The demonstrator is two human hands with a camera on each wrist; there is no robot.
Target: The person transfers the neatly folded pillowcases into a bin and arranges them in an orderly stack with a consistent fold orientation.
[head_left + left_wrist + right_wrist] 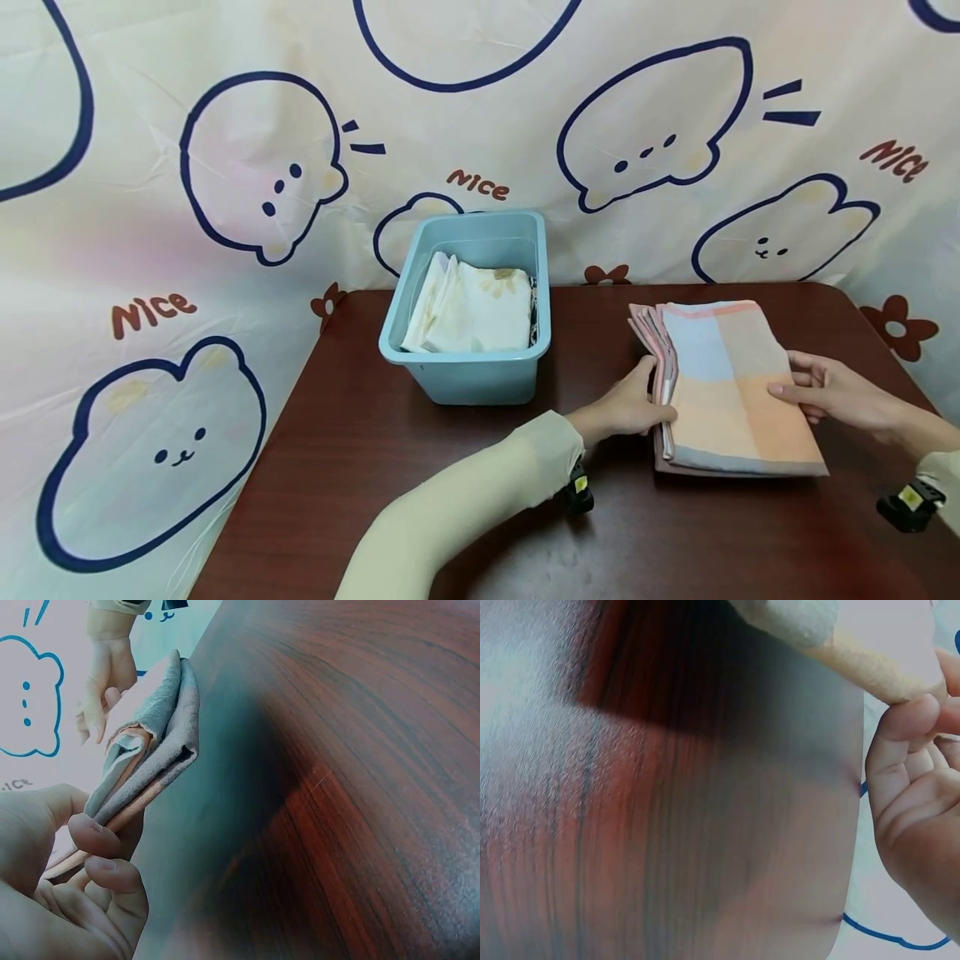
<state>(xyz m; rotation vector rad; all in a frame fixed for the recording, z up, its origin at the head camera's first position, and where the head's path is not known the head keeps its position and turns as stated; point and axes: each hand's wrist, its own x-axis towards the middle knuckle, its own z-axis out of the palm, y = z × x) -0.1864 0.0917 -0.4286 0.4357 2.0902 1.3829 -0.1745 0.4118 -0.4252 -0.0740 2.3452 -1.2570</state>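
Note:
Between my two hands is a folded cloth (720, 392), checked in pale blue, beige, peach and pink. My left hand (626, 406) pinches its layered left side, thumb on top and fingers underneath. Several stacked folds show at that end of the cloth (161, 739) in the left wrist view. On the opposite side my right hand (843, 396) grips the edge between thumb and fingers; the right wrist view shows the thumb (915, 720) against the cloth's border. The cloth seems held just above the dark tabletop, with shadow under it.
A light blue plastic bin (472, 379) stands at the back of the brown table (360, 467), left of the cloth. Inside lie folded white cloths (491, 308), one with a tan print. A cartoon-printed curtain (480, 125) hangs behind.

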